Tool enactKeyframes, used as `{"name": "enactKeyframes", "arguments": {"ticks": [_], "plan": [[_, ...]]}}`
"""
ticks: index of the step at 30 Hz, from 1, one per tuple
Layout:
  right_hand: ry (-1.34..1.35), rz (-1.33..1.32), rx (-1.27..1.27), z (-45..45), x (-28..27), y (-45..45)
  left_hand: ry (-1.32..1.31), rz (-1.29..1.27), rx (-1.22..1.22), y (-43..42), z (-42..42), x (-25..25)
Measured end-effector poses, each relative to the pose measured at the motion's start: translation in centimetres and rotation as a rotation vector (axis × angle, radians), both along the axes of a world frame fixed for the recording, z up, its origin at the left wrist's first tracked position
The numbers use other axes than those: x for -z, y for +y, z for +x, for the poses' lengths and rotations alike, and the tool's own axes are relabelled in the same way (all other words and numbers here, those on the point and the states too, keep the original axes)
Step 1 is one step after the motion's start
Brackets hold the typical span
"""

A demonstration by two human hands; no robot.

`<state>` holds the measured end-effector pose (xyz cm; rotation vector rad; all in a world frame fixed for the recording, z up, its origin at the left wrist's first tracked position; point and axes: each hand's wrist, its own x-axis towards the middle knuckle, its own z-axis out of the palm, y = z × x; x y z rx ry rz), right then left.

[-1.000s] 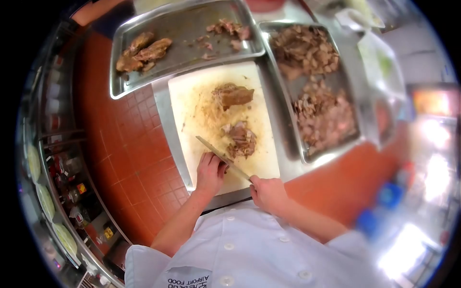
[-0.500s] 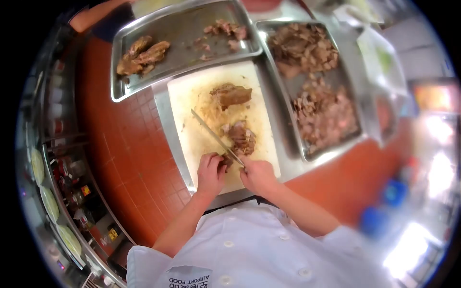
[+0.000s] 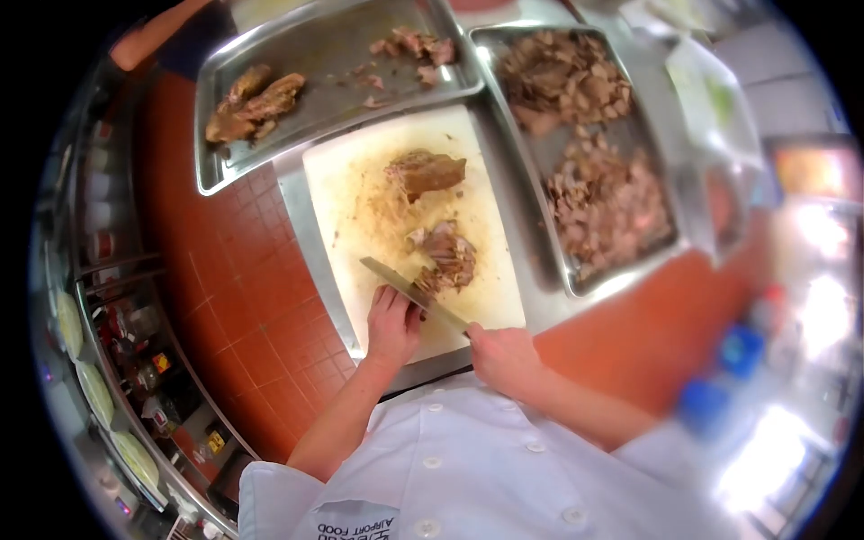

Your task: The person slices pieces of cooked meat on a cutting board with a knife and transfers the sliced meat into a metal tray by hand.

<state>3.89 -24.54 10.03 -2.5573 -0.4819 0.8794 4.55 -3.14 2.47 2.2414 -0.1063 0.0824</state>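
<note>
My right hand (image 3: 502, 358) is closed round the handle of a long kitchen knife (image 3: 405, 288). The blade points up and left across the lower cutting board (image 3: 346, 193), right against the fingers of my left hand (image 3: 393, 322). Those fingers are curled down on a small piece of brown cooked meat, mostly hidden beneath them and the blade. Just beyond the blade lies a pile of sliced meat (image 3: 450, 258). A larger uncut chunk of meat (image 3: 427, 174) rests farther up the board, touched by neither hand.
A metal tray (image 3: 333, 85) behind the board holds whole meat pieces (image 3: 256, 101) at left and scraps (image 3: 414, 47) at right. Another tray (image 3: 576, 135) on the right carries two heaps of sliced meat. Another person's arm (image 3: 148, 40) shows at top left.
My right hand has drawn the knife back toward my body and slightly right. Its tip is lower on the board, and more of the blade's flat side shows. My left hand stays nearly in place.
</note>
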Motion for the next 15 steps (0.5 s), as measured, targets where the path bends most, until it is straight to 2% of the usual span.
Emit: {"name": "enactKeyframes", "arguments": {"ticks": [1, 4, 6, 7, 12, 15], "plan": [[0.032, -0.012, -0.001, 0.3, 0.3, 0.6, 0.016, -0.014, -0.008, 0.0, -0.2, 0.2], [-0.109, 0.007, 0.017, 2.4, 4.5, 3.8, -0.009, -0.031, 0.0, 0.0, -0.3, 0.4], [-0.154, 0.118, 0.09, 3.6, 5.1, 4.4, -0.034, -0.035, -0.008, 0.0, -0.8, 0.7], [-0.185, 0.172, 0.122, 4.4, 5.0, 4.6, -0.054, -0.04, -0.015, 0.1, -0.7, 0.8], [-0.057, 0.059, 0.057, 2.5, 0.3, 2.1, -0.056, -0.064, -0.043, 0.0, -1.0, 0.8], [-0.074, 0.05, 0.022, 0.1, -0.4, 0.4, -0.059, -0.046, -0.04, 0.0, -0.7, 0.3]]}}
